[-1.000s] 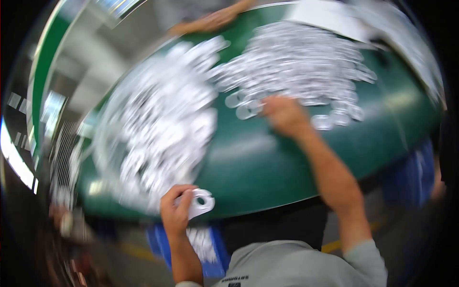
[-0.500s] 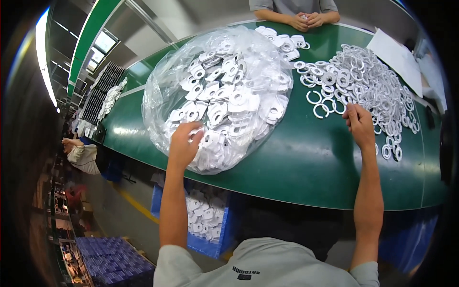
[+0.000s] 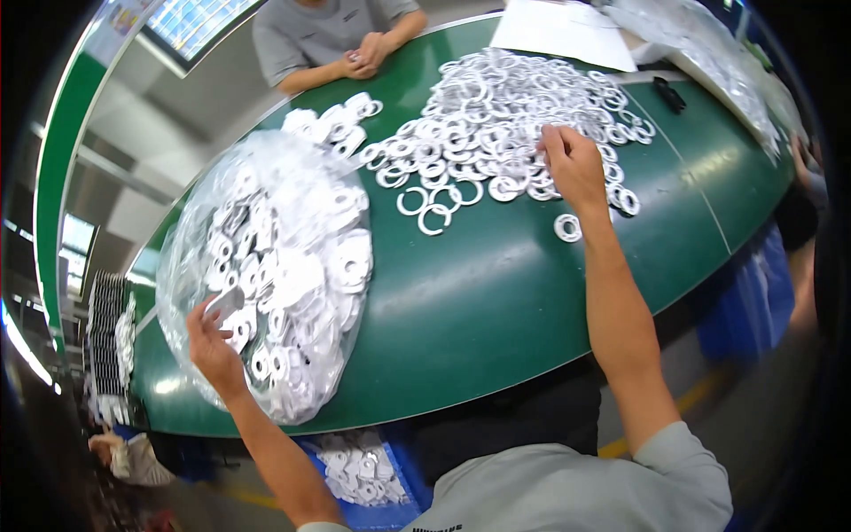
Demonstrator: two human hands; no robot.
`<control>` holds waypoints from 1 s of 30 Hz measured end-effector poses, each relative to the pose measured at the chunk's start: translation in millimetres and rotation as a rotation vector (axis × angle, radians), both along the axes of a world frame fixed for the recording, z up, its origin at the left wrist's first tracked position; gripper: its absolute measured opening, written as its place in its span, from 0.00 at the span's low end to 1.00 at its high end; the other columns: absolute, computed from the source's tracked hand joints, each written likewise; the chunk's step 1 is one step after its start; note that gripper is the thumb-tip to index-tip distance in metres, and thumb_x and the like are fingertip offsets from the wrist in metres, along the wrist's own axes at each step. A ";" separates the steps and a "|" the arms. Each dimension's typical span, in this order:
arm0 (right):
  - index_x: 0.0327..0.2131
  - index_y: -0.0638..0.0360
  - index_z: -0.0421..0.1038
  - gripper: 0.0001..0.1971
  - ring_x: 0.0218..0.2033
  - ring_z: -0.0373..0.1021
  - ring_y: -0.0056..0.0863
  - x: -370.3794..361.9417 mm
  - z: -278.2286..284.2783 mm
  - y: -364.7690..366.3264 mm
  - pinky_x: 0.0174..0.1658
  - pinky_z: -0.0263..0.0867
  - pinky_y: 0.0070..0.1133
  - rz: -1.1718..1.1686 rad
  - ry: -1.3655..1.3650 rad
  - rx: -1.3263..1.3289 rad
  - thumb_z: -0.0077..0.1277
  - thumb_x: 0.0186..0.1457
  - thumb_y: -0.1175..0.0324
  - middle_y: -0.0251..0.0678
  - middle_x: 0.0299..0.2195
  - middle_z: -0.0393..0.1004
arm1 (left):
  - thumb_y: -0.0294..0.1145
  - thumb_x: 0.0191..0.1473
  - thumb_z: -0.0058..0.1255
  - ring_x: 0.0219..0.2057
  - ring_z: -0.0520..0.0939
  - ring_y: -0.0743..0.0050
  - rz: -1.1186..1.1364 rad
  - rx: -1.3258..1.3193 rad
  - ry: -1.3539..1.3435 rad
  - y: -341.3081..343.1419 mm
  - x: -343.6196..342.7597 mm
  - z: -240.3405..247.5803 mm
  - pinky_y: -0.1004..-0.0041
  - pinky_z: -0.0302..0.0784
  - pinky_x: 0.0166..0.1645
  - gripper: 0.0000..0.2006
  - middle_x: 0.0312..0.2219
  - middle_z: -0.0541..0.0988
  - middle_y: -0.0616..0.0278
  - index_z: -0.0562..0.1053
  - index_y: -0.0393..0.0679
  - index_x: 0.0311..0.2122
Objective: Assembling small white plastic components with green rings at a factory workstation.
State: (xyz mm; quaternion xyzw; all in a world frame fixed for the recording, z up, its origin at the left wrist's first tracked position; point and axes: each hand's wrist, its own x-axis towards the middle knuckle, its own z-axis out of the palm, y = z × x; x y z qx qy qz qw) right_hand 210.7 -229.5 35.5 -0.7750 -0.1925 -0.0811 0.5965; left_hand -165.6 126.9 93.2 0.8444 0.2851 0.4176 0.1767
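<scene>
Hands at work over a green table [image 3: 470,310]. The left hand [image 3: 215,350] pinches a flat white piece [image 3: 228,303] between thumb and fingers, above the near left part of a clear plastic bag [image 3: 184,266]. Inside the bag lie many white holed parts [image 3: 297,270], heaped and overlapping. The right hand [image 3: 578,164] reaches the near side of a pile of white rings [image 3: 487,93], its fingers curled together; from where I stand I cannot tell whether they grip a ring. One loose ring [image 3: 558,229] lies on the table just beside the right wrist. Across the table sits a co-worker [image 3: 310,44], hands brought together near its edge. Below the near edge, a blue container [image 3: 401,474] holds more white parts.
</scene>
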 end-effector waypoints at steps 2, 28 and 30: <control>0.27 0.62 0.74 0.14 0.21 0.66 0.25 8.6 8.1 -13.8 0.29 0.62 0.23 -0.384 -0.238 -0.093 0.48 0.59 0.61 0.35 0.18 0.70 | 0.23 0.61 0.33 0.31 0.76 0.77 -0.168 0.138 -0.241 -31.6 36.0 2.1 0.82 0.73 0.29 0.11 0.48 0.72 0.57 0.70 0.42 0.43; 0.52 0.48 0.70 0.27 0.52 0.66 0.42 194.6 -45.2 -142.1 0.53 0.60 0.36 -0.345 0.043 -0.840 0.41 0.57 0.44 0.45 0.51 0.69 | 0.19 0.51 0.48 0.38 0.73 0.75 -0.734 -0.590 0.026 -147.5 177.5 -98.9 0.78 0.69 0.43 0.13 0.42 0.71 0.59 0.69 0.35 0.44; 0.52 0.47 0.70 0.26 0.54 0.62 0.43 148.1 -47.3 -109.9 0.56 0.56 0.38 -0.346 -0.085 -0.979 0.38 0.58 0.44 0.43 0.52 0.68 | 0.19 0.51 0.48 0.38 0.74 0.74 -0.710 -0.427 0.035 -135.1 179.5 -106.2 0.79 0.70 0.43 0.16 0.43 0.71 0.58 0.67 0.35 0.47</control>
